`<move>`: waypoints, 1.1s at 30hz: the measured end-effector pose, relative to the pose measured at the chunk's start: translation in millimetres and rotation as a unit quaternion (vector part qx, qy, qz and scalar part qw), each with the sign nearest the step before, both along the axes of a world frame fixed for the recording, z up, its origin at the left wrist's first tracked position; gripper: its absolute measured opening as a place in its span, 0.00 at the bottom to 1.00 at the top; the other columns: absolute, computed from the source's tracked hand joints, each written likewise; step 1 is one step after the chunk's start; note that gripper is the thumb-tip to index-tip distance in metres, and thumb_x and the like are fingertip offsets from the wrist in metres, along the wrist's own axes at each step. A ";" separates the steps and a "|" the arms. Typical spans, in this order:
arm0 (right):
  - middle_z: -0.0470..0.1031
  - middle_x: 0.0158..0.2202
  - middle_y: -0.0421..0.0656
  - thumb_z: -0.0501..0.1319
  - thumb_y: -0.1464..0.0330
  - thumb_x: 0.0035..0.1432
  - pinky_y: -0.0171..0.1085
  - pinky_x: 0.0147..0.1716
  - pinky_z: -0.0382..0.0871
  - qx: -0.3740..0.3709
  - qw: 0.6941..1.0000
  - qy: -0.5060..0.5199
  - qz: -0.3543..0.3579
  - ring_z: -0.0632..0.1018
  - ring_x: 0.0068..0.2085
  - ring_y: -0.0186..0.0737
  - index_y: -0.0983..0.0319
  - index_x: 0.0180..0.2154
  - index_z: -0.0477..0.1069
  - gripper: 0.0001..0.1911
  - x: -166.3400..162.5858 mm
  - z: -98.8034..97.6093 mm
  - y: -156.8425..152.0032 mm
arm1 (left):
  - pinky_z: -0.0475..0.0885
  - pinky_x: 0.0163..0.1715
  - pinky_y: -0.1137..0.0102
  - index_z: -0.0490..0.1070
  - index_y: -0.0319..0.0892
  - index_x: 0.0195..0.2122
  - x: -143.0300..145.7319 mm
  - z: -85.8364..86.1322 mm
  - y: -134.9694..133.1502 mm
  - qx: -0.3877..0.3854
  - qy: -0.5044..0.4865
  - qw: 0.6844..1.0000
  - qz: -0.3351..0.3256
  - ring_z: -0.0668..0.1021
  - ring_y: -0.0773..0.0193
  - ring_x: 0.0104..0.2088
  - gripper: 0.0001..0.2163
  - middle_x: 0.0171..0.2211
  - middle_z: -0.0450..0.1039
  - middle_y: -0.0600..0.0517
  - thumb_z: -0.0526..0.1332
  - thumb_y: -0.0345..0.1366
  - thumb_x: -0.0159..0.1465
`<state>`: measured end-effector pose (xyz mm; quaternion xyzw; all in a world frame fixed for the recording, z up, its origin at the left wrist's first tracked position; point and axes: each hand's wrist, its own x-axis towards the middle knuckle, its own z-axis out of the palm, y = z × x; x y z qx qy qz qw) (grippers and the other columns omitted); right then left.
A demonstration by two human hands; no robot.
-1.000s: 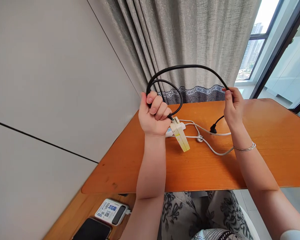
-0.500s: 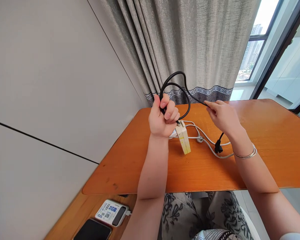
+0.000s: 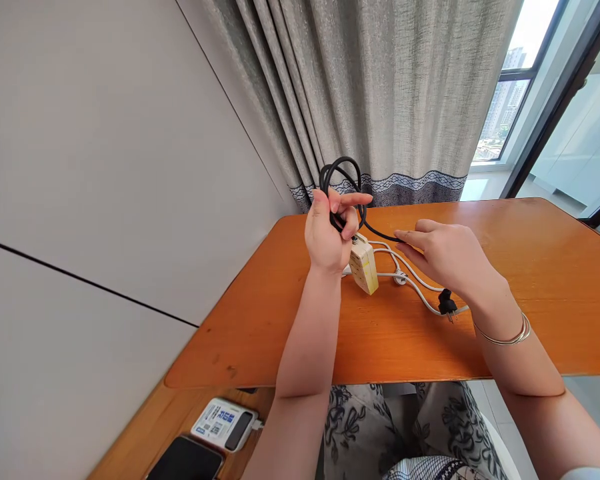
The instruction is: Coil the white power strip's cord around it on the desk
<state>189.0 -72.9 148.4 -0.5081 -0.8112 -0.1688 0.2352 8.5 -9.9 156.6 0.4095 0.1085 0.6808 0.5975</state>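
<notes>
My left hand is raised above the orange table and grips small loops of a black cable. A cream power strip hangs from that cable just below the fist. My right hand pinches the same black cable a little to the right, fingers pointing left. The cable's black plug lies on the table under my right wrist. A white cable trails across the table behind the strip.
A grey curtain hangs behind the table, with a window at the right. A lower wooden shelf at bottom left holds a white device and a dark phone. A pale wall fills the left side.
The wide black cable arc has been gathered into small loops at my left hand. My right hand has slid along the cable toward the left, and the plug has dropped onto the table.
</notes>
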 end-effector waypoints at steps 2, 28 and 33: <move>0.75 0.30 0.43 0.56 0.62 0.69 0.37 0.24 0.49 0.008 1.000 -0.010 0.015 0.70 0.26 0.34 0.58 0.43 0.81 0.15 -1.0 1.5 -4.7 | 0.54 0.12 0.75 0.60 0.42 0.22 2.3 -1.8 -1.2 -0.007 0.021 1.000 0.000 0.60 0.76 0.11 0.25 0.28 0.82 0.51 0.52 0.54 0.71; 0.81 0.35 0.45 0.63 0.50 0.62 0.38 0.36 0.69 0.191 0.966 0.088 0.153 0.79 0.37 0.41 0.58 0.41 0.81 0.20 20.9 0.4 19.4 | 0.54 0.15 0.76 0.59 0.44 0.29 2.9 -5.0 -25.1 0.106 0.506 0.840 -0.165 0.58 0.75 0.14 0.23 0.16 0.59 0.61 0.54 0.60 0.66; 0.73 0.20 0.40 0.64 0.44 0.56 0.35 0.25 0.59 0.146 0.963 0.129 0.186 0.71 0.23 0.33 0.61 0.25 0.77 0.26 26.6 1.8 18.9 | 0.54 0.16 0.76 0.61 0.43 0.27 1.9 -1.9 -26.5 0.136 0.522 0.822 -0.184 0.59 0.74 0.16 0.25 0.17 0.59 0.59 0.55 0.62 0.65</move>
